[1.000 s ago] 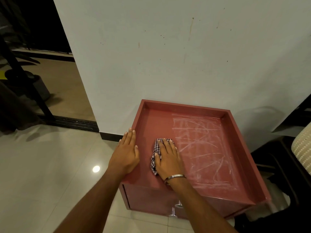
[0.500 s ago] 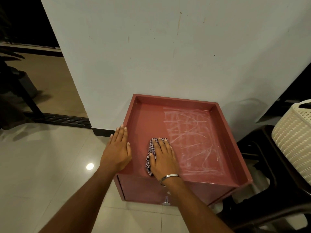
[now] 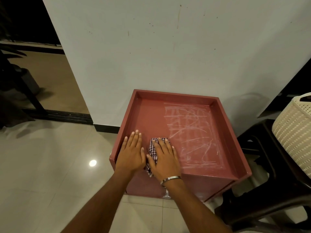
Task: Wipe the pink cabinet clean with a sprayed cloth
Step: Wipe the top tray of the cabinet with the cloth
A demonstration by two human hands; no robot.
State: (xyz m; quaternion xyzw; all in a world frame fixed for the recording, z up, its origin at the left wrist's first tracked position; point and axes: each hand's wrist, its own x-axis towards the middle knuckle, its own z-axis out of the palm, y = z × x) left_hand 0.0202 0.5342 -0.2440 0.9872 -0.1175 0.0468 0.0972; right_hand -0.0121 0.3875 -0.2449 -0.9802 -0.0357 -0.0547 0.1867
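The pink cabinet [image 3: 225, 125] stands against the white wall, its recessed top ringed by a raised rim. White chalky streaks [image 3: 191, 133] cover the right half of the top; the left half looks plain. My right hand [image 3: 165, 158] lies flat on a checkered cloth [image 3: 152, 151], pressing it onto the front left part of the top. Only the cloth's left edge and top show past my fingers. My left hand [image 3: 132, 153] rests flat on the top beside the left rim, fingers together, touching the cloth's edge.
A cream woven basket [image 3: 296, 132] sits on a dark stool [image 3: 262, 174] right of the cabinet. A metal knob [image 3: 166, 195] sticks out of the cabinet front below my wrist. Pale floor tiles [image 3: 50, 165] lie to the left, with a dark doorway beyond.
My right hand has slid the cloth toward the front left of the top. My left hand has moved in from the rim onto the surface, closer to the cloth. The view shifted slightly.
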